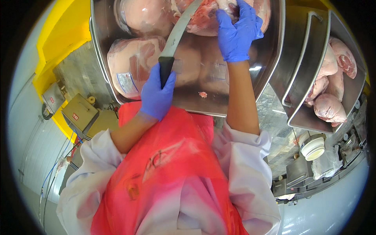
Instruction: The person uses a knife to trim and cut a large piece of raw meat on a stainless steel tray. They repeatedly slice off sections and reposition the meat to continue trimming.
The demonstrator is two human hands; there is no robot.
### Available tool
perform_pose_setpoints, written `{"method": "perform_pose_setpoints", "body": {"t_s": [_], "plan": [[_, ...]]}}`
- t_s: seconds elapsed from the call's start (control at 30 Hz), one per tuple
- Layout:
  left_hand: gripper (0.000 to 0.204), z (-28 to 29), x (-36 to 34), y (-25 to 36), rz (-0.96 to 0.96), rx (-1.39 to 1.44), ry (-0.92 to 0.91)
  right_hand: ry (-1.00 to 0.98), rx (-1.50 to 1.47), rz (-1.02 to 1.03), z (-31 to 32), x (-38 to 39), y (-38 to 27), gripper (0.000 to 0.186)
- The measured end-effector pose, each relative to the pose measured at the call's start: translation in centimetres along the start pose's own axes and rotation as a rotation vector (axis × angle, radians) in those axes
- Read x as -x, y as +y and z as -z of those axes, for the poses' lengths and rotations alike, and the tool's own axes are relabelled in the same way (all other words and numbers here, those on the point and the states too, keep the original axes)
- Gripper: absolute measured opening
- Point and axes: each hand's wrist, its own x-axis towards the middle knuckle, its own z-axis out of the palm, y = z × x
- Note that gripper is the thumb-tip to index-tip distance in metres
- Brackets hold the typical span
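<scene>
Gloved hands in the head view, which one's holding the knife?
The left hand: its fingers close around the black handle of the knife, while the right hand touches raw meat and holds no knife.

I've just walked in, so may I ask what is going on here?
A person in a red apron is working over a metal tub. The gloved left hand grips a black-handled knife, its blade pointing away from the body. The gloved right hand is on a piece of raw meat at the tub's far side; whether the blade touches it is unclear. A metal bin to the right holds more meat.
</scene>
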Motion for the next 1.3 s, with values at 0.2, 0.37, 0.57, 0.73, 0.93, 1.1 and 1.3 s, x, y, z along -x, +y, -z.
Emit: {"method": "perform_pose_setpoints", "body": {"t_s": [0.2,0.37,0.57,0.73,0.93,1.1,1.3], "plan": [[0.043,-2.3,-2.4,-2.6,-0.030,-0.051,0.022,0.326,0.213,0.030,-3.7,0.3,0.3,0.040],[0.044,-5.0,-3.6,-5.6,-0.096,-0.008,0.052,0.411,0.277,-0.012,-5.2,0.3,1.5,0.038],[0.041,-6.7,-4.9,-7.1,-0.161,-0.094,0.105,0.539,0.199,0.052,-6.6,-0.4,3.9,0.033],[0.040,-7.1,-5.9,-8.7,-0.207,-0.099,0.113,0.532,0.234,0.021,-7.0,-0.2,3.7,0.034],[0.039,-7.0,-6.1,-8.3,-0.177,-0.061,0.060,0.526,0.215,-0.001,-6.3,-0.2,3.2,0.035],[0.041,-5.9,-5.5,-8.8,-0.204,-0.093,0.071,0.342,0.521,-0.143,-5.4,-0.1,0.4,0.044],[0.044,5.3,-1.7,-1.8,-0.281,-0.237,0.009,0.301,0.618,-0.166,-4.9,0.1,0.5,0.045]]}}
